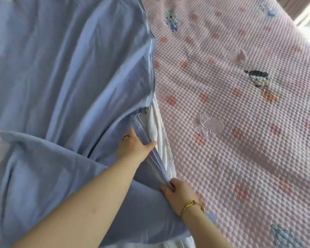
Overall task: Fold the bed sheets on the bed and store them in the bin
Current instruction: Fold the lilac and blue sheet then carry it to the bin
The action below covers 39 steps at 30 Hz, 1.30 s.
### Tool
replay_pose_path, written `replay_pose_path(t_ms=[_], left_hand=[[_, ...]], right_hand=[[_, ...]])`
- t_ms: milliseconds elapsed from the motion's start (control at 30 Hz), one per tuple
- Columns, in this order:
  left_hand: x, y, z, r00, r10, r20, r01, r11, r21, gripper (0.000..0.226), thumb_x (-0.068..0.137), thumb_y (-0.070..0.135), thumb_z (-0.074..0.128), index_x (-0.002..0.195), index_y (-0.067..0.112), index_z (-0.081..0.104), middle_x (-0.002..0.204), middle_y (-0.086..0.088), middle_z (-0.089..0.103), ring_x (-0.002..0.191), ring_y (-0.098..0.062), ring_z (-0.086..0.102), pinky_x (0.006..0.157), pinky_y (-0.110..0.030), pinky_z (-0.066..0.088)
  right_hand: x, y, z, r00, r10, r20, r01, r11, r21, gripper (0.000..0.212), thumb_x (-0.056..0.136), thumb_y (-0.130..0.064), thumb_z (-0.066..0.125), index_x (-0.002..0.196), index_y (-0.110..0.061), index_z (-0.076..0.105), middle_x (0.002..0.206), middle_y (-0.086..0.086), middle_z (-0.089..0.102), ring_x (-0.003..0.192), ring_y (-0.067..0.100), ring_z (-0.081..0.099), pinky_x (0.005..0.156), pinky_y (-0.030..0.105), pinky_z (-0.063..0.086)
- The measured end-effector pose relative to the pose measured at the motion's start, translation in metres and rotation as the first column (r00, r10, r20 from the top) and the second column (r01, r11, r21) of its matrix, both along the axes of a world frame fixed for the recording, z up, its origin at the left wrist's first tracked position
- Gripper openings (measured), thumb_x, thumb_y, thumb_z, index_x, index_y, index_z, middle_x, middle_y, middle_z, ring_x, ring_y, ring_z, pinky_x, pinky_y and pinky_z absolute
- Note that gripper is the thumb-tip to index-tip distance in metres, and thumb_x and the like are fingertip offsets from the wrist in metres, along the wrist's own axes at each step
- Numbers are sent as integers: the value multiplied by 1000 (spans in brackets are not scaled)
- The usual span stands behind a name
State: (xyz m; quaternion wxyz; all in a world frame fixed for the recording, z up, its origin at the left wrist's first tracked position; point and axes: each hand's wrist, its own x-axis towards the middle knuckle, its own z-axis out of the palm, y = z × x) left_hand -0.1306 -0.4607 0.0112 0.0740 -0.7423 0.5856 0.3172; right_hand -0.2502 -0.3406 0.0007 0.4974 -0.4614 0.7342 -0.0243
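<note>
Blue sheet point(61, 68) lies over the left of the bed, its hem running beside a pink quilted pad point(240, 140), with white fabric point(157, 126) showing beneath. The left hand point(132, 149) grasps the hem, thumb laid along it. Nearer, the right hand point(179, 192), wearing a gold bracelet point(192, 206), curls its fingers round the same hem.

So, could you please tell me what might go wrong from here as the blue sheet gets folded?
1. The left hand and right hand grip the blue sheet close together along one edge, so the far part could drag and fold unevenly.
2. White fabric shows right beside that edge and may get pulled along with it.
3. The sheet is bunched up at the near left, so creases could get folded in.
</note>
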Motion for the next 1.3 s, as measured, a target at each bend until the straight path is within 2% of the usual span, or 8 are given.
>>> replay_pose_path(t_ms=[200,400,600,700,833,1100,1233,1300], left_hand=[[-33,-9,-9,997,78,15,-79,993,91,59,91,33,51,135,2,27,139,-14,42,124,-31,44,89,-35,39],[-26,3,-2,997,15,-74,-3,988,155,66,80,31,70,129,-2,40,131,-14,50,115,-29,52,86,-30,41],[0,9,20,909,167,-381,-72,965,251,13,84,11,66,81,6,54,75,-1,51,62,-11,47,50,-19,38],[-2,14,33,851,155,-502,-69,980,184,23,89,10,58,68,15,51,71,3,53,63,-7,48,52,-13,35],[-30,18,37,824,86,-561,-41,995,94,21,90,14,56,69,13,52,75,-3,55,77,-19,51,65,-24,38],[-109,34,11,792,-151,-592,226,973,54,27,92,23,53,69,10,44,66,-1,44,63,-14,41,60,-25,34],[-132,38,-18,797,-175,-578,256,965,61,24,92,27,51,74,12,45,69,-2,46,74,-20,44,71,-30,36],[-140,35,-23,791,-192,-581,274,960,55,29,94,28,48,70,13,40,66,-1,43,72,-20,42,69,-31,35]], right_hand=[[-14,27,5,993,-90,74,97,991,-89,42,93,-30,46,57,-17,30,55,-1,35,51,7,32,49,19,29],[-24,52,-7,977,-189,102,193,980,-37,41,94,-28,45,56,-20,33,53,-1,41,51,4,34,53,18,31],[-17,70,16,979,-160,130,185,960,-209,43,91,-25,50,54,-19,30,51,-10,48,52,9,40,52,20,27],[-20,78,21,972,-176,158,201,967,-157,42,92,-23,50,54,-19,33,45,-21,48,50,3,44,51,18,29],[-39,83,27,951,-235,202,259,960,-103,42,91,-17,52,53,-18,34,38,-9,41,43,3,40,51,18,30],[-117,108,38,887,-380,262,382,923,46,39,87,-7,57,52,-13,41,43,-8,36,40,0,33,46,15,27],[-124,101,32,774,-593,224,570,805,161,31,76,-15,72,67,12,60,59,9,53,57,12,49,59,25,39],[-123,105,23,691,-702,170,681,712,172,18,77,6,63,67,19,54,67,26,54,68,29,54,64,36,44]])
